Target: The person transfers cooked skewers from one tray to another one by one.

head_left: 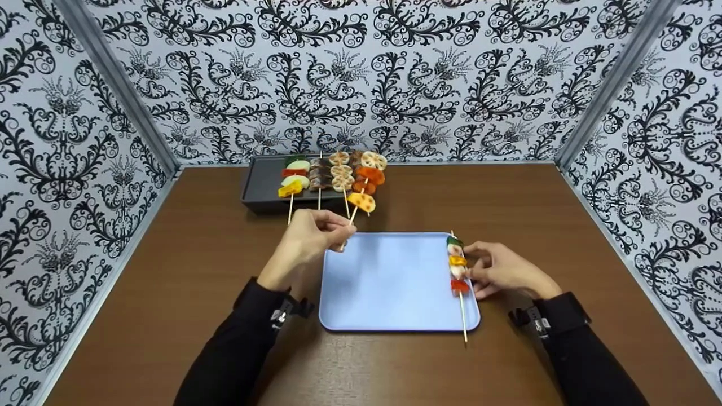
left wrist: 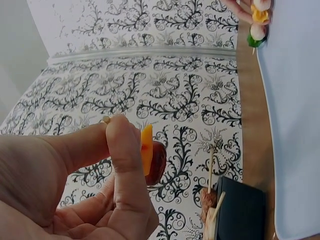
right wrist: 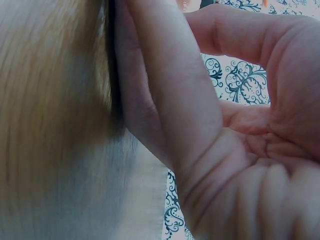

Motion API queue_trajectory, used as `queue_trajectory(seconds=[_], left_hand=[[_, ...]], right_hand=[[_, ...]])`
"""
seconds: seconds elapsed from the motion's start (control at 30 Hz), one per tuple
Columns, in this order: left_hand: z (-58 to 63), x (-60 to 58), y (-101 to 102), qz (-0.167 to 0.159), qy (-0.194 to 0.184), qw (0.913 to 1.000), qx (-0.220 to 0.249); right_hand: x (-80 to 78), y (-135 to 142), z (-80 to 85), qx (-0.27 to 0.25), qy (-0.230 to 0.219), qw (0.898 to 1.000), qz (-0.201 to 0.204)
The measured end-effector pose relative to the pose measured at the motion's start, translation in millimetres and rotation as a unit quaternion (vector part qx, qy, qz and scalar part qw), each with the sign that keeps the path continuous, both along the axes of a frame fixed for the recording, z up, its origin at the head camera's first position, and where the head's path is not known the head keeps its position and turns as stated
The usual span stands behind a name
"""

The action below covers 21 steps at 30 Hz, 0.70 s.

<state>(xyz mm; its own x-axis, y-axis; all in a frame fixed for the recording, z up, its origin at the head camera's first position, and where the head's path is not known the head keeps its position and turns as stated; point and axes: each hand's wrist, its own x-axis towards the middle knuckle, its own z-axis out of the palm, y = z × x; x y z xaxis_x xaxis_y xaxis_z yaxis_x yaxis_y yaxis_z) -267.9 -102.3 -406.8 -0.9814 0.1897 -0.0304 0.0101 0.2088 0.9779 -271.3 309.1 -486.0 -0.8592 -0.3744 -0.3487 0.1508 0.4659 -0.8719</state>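
My left hand (head_left: 310,237) pinches the bare stick of a skewer between thumb and fingers. That skewer (head_left: 361,201) carries a yellow-orange slice, with orange-red pieces and a pale holed slice beyond it. In the left wrist view, the left thumb and fingers (left wrist: 125,170) hide most of the stick. My right hand (head_left: 505,268) grips another skewer (head_left: 458,261) from its right side, at the right edge of a light blue tray (head_left: 389,282). Green, white, yellow and red pieces are threaded on it, and its stick points toward me past the tray's front rim.
A dark grill-like box (head_left: 265,177) stands behind the tray, to the left, with several food skewers (head_left: 320,175) lying across it. Their sticks project over its front side. Patterned walls (head_left: 361,73) enclose the brown table (head_left: 214,270) at the back and sides.
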Motion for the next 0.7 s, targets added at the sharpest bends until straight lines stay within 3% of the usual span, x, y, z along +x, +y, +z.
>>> queue_trajectory(seconds=[0.37, 0.7], left_hand=[[-5.0, 9.2, 16.8, -0.017, 0.005, 0.9998, -0.008], [-14.7, 16.2, 31.5, -0.037, -0.008, 0.9992, 0.014]], right_hand=[[1.7, 0.5, 0.0, -0.003, -0.003, 1.0, 0.002], [0.0, 0.2, 0.2, -0.001, -0.001, 1.0, 0.004]])
